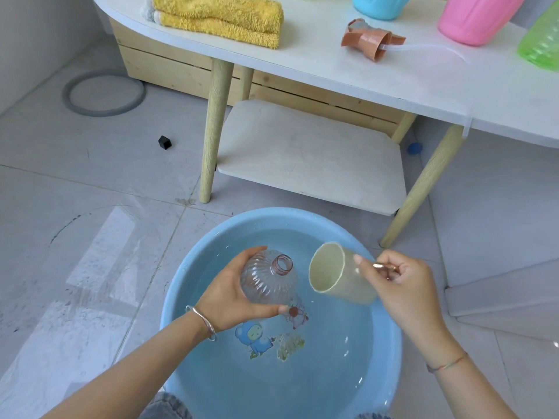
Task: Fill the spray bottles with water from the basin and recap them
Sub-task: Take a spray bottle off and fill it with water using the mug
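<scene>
Low over a blue basin [272,216] of water on the tiled floor, a person's left hand [230,291] wraps its fingers and thumb round the body of a clear ribbed spray bottle [266,282], uncapped. The bottle sits tilted, its long axis running from the palm up and to the right, its open neck aimed at a cream cup [338,276] just beside it. The right hand [402,285], fingers curled, grips that cup on its far side and holds it tipped over, mouth facing left toward the bottle's neck; the two do not touch. Both hang above the water. Behind, on the white surface [332,74], an orange-brown spray head [367,40] with its tube lies on its side near a folded yellow towel [220,19] and pink [475,16], blue [378,6] and green [541,46] bottles.
</scene>
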The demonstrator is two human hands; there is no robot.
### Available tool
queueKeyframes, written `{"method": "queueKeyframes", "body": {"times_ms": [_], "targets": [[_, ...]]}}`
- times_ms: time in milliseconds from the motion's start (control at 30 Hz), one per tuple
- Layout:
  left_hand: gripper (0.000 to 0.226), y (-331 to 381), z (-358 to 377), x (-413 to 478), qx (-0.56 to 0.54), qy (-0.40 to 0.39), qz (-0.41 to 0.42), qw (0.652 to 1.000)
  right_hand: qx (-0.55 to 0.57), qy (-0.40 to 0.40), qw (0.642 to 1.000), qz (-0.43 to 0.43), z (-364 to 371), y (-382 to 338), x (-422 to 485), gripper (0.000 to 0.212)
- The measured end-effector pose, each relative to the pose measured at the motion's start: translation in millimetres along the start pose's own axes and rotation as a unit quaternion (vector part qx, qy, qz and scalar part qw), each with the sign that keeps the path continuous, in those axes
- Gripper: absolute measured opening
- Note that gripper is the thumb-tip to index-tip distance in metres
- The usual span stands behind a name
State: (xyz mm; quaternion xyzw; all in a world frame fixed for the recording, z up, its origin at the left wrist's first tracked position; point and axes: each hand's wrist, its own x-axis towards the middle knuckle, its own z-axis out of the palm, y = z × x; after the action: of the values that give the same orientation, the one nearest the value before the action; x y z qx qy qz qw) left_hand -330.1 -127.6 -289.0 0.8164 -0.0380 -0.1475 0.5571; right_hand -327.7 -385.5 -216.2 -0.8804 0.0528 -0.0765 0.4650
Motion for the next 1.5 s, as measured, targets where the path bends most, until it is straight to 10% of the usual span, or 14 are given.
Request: {"method": "queueKeyframes", "body": {"times_ms": [600, 1000, 1500], "targets": [[0.089, 7, -19, 0, -0.021, 0.06, 0.016, 0.998, -0.207, -0.131, 0.966, -0.082, 50, 50, -19, 0.061], [0.089, 10, -28, 5, -0.048, 0.112, 0.037, 0.992, 0.14, -0.04, 0.977, 0.158, 24, 52, -21, 0.051], [0.091, 14, -8, 5, -0.014, 0.061, 0.047, 0.997, 0.256, 0.045, 0.962, 0.088, -15, -31, -15, 0.046]]}}
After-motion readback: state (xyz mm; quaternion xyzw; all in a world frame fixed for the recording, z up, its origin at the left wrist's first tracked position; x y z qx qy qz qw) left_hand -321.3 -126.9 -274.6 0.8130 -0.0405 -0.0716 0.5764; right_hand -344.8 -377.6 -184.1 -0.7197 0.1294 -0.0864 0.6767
